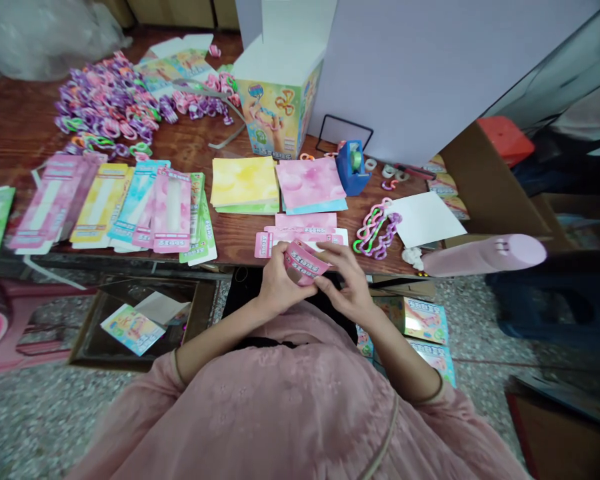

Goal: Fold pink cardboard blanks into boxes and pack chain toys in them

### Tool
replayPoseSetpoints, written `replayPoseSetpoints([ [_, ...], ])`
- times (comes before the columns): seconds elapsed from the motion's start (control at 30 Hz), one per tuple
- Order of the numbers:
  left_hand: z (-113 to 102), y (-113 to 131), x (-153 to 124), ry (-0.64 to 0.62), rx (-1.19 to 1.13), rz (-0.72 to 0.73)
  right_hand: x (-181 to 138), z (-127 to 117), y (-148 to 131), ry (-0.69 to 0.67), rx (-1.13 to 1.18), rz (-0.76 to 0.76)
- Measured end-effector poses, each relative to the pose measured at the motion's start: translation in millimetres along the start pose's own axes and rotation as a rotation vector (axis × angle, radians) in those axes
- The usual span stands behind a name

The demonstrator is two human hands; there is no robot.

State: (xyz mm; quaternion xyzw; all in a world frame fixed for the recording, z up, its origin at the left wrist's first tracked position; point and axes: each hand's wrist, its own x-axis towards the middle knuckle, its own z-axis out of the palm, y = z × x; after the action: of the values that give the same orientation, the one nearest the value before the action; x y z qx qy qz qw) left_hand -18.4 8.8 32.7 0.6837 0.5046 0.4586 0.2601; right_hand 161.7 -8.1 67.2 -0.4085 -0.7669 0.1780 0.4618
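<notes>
Both my hands meet at the near edge of the wooden table (pixel 20 127). My left hand (pixel 276 285) and my right hand (pixel 344 280) are closed on a small pink printed carton (pixel 304 262), bent into a partly folded shape between the fingers. Just beyond it lies a flat pink carton blank (pixel 300 235). A short chain of coloured plastic links (pixel 377 230) rests to the right of the hands, beside a white sheet (pixel 427 217).
Flat carton blanks (pixel 130 207) fan out at left. Yellow (pixel 244 181) and pink paper stacks (pixel 310 183), a blue tape dispenser (pixel 353 167), an open display box (pixel 279 100) and a heap of links (pixel 107 103) lie farther back. A pink cylinder (pixel 485 255) is at right.
</notes>
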Motion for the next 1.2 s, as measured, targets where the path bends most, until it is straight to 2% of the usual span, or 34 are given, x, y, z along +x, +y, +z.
replayPoseSetpoints([
  [0.1,1,-1,-2,0.051,0.139,0.080,-1,1,-9,0.218,-0.152,-0.026],
  [0.23,3,-6,0,0.125,0.266,0.308,-3,7,-14,0.209,-0.386,-0.141],
  [0.37,4,-9,2,0.163,0.352,0.450,-2,10,-11,0.213,-0.400,-0.118],
  [0.63,6,-14,3,0.203,0.320,0.492,3,7,-17,0.204,-0.191,-0.005],
  [0.73,6,-17,1,0.170,0.272,0.499,6,6,-20,0.224,-0.058,0.121],
  [0.87,6,-20,-2,0.087,0.315,0.455,10,1,-14,0.154,0.228,0.343],
  [0.93,6,-21,-3,0.073,0.351,0.445,12,-1,-10,0.122,0.349,0.404],
  [1.07,4,-23,-4,0.069,0.340,0.482,16,-2,-5,0.079,0.422,0.439],
  [1.2,0,-30,-5,0.093,0.367,0.578,18,-2,-5,0.061,0.409,0.394],
])
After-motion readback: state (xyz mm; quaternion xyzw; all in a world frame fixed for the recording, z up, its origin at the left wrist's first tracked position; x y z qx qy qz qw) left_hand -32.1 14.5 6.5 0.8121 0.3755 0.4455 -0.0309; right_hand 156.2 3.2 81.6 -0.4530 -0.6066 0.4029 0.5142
